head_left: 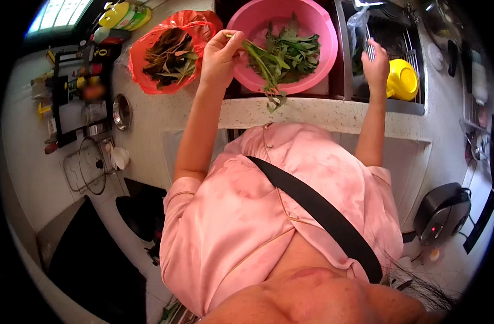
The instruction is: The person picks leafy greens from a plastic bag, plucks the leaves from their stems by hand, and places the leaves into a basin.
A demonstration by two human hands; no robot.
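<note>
My left hand (222, 58) is closed on a sprig of leafy greens (262, 63), whose leaves droop over the near rim of a pink basin (323, 70). More loose leaves (291, 49) lie inside the basin. To the left of that hand, a red plastic bag (140, 56) stands open with darker, partly wilted leaves (171, 56) in it. My right hand (376, 65) is over the right sink compartment, its fingers bent round something thin and shiny that I cannot make out. Close beside it is a yellow plastic container (402, 80).
The basin sits in the left compartment of a dark sink, with a divider (341, 48) to its right. A clear plastic bag (358, 24) hangs behind my right hand. Yellow bottles (125, 16) stand at the back left. A metal bowl (122, 112) is on the left, a black appliance (443, 213) on the right.
</note>
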